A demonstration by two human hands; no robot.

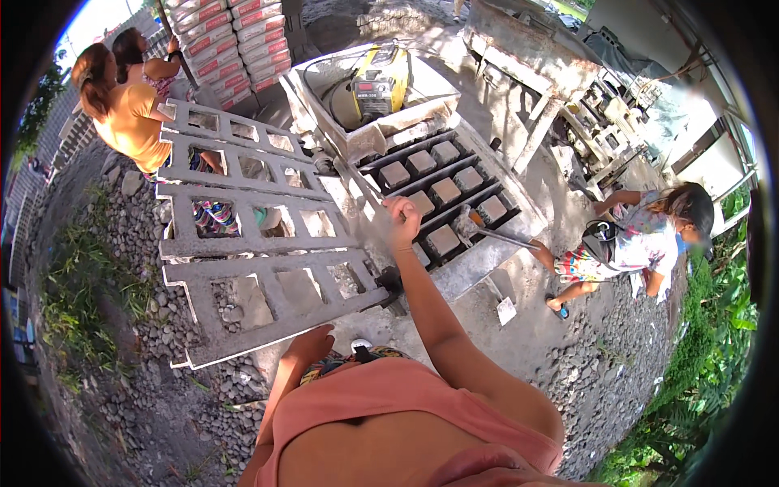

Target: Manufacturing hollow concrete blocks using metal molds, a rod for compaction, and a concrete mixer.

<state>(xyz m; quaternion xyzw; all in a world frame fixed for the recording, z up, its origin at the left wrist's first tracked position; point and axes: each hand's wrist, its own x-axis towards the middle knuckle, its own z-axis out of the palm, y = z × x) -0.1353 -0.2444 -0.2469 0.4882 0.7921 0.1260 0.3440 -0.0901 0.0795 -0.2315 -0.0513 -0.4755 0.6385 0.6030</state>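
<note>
My right hand (403, 221) is closed at the left edge of a metal mold (487, 268), where a long bar (363, 183) runs; what is inside the fingers is hidden. The mold has dark slots around several square grey blocks (445, 190). My left hand (311, 345) hangs low by the near edge of a grey concrete-caked frame (268, 333) with square openings, its fingers loosely apart and nothing seen in them. A long-handled brush-like tool (468, 223), held by a person (641, 235) on the right, rests over the mold's right side.
Behind the mold a pale tray (430, 101) holds a yellow-and-black machine (381, 81). Stacked sacks (215, 49) stand at the back left. Two people, one in a yellow top (126, 105), are beyond the frame. Loose stones (203, 414) cover the ground on both sides.
</note>
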